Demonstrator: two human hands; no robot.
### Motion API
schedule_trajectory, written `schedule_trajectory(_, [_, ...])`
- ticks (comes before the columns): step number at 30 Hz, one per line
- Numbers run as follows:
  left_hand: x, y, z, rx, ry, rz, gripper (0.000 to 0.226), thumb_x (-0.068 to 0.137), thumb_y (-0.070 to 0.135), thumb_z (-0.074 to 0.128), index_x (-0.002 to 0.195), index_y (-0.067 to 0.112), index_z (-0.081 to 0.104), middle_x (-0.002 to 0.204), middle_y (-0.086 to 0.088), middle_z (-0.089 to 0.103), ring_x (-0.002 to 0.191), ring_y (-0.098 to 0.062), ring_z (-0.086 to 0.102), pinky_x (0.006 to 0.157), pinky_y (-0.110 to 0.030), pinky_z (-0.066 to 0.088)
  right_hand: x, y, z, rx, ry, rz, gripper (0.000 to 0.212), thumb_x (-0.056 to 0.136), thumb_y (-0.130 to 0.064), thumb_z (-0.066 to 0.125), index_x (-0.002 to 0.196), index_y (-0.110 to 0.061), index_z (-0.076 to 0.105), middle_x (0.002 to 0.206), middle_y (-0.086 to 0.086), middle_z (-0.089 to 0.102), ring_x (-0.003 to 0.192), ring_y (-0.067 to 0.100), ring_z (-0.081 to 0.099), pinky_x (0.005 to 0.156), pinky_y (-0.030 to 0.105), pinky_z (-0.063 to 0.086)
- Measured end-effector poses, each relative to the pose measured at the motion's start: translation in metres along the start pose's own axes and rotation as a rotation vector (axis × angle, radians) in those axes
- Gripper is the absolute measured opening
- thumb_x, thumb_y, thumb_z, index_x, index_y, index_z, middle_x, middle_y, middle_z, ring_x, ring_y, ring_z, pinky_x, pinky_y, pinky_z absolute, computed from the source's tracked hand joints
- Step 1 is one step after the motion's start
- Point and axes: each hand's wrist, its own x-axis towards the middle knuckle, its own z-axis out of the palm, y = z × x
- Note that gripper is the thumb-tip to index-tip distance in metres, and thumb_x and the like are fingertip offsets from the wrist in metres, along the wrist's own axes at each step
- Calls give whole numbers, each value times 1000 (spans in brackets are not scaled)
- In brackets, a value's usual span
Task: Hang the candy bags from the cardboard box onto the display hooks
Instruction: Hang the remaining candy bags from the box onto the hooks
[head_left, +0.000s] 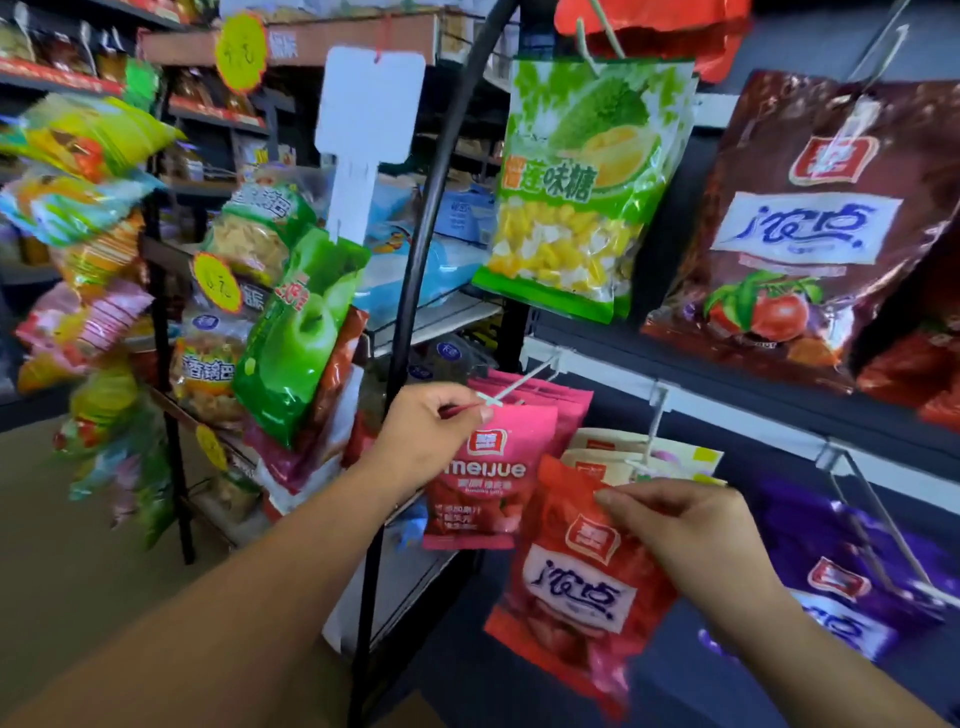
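Red bag pinched rt hand, pink bag lt hand.

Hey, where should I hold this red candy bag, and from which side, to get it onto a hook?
Pinch the red bag by its flat top edge near the right corner, coming from the right, as the right hand does. That strip is thin and flat; the filled body hangs tilted below it. This likely leaves the top middle free for a hook.
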Motion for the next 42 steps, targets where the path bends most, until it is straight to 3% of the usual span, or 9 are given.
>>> schedule_trajectory(4, [4, -6, 6, -17, -56, -26, 5, 88, 19, 78, 85, 15, 79, 82, 0, 79, 70, -6, 71, 65, -24, 59, 2, 8, 0, 78, 36, 99, 8, 83, -20, 85, 77, -16, 84, 78, 13, 79, 79, 44, 74, 83, 61, 60])
schedule_trajectory(10, [23, -9, 1, 16, -212, -115, 14, 96, 18, 70, 104, 13, 80, 95, -5, 81, 86, -18, 76, 86, -38, 63, 3, 12, -8, 146, -6, 163, 13, 85, -16, 83, 75, -8, 81, 80, 30, 73, 62, 29, 63, 65, 45, 55])
schedule_trajectory(17, [38, -16, 27, 345, 85, -83, 32, 74, 46, 86, 95, 24, 76, 86, 7, 75, 82, -18, 71, 74, -36, 60, -3, 11, -27, 181, -23, 217, 15, 83, -17, 84, 78, -3, 80, 79, 29, 73, 63, 29, 62, 65, 42, 54])
schedule_trajectory(22, [-17, -9, 20, 355, 128, -95, 21, 81, 23, 82, 86, 19, 62, 87, -1, 71, 84, -24, 69, 76, -31, 52, -31, -6, -47, 95, -111, 191, 14, 85, -17, 83, 78, -5, 80, 84, 26, 76, 68, 30, 66, 68, 44, 55])
schedule_trajectory(26, [-75, 24, 19, 350, -156, -117, 17, 88, 24, 77, 71, 23, 73, 73, 4, 74, 81, -20, 71, 72, -31, 57, -61, -25, -74, -28, -156, 113, 14, 84, -20, 84, 76, -10, 81, 78, 15, 78, 66, 18, 67, 66, 35, 56])
schedule_trajectory(30, [-119, 116, 39, 101, -507, -141, 51, 79, 70, 69, 99, 25, 78, 99, -4, 78, 92, -14, 75, 87, -39, 60, -84, -53, -113, -67, -163, 91, 13, 84, -21, 85, 77, -10, 82, 75, 9, 79, 65, 13, 67, 66, 32, 57])
schedule_trajectory(33, [-137, 180, 63, 92, -572, -21, 32, 82, 49, 77, 105, 27, 77, 91, 11, 77, 80, -2, 72, 64, -12, 52, -95, -81, -145, -15, -151, 76, 14, 83, -18, 85, 77, -6, 81, 73, 11, 76, 64, 13, 65, 61, 26, 53])
schedule_trajectory(38, [-149, 243, 92, -3, -539, 38, 4, 86, 21, 81, 88, 19, 78, 81, -4, 78, 71, -13, 70, 74, -34, 56, -105, -121, -191, 14, -108, 19, 13, 82, -17, 86, 75, -8, 81, 76, 14, 77, 68, 13, 65, 65, 25, 52])
schedule_trajectory(42, [-153, 279, 103, -50, -489, 62, 2, 88, 17, 79, 86, 16, 78, 70, 2, 74, 63, -8, 66, 59, -20, 52, -108, -139, -223, 28, -93, 3, 10, 83, -18, 86, 83, -8, 83, 87, 13, 81, 77, 13, 70, 78, 29, 56])
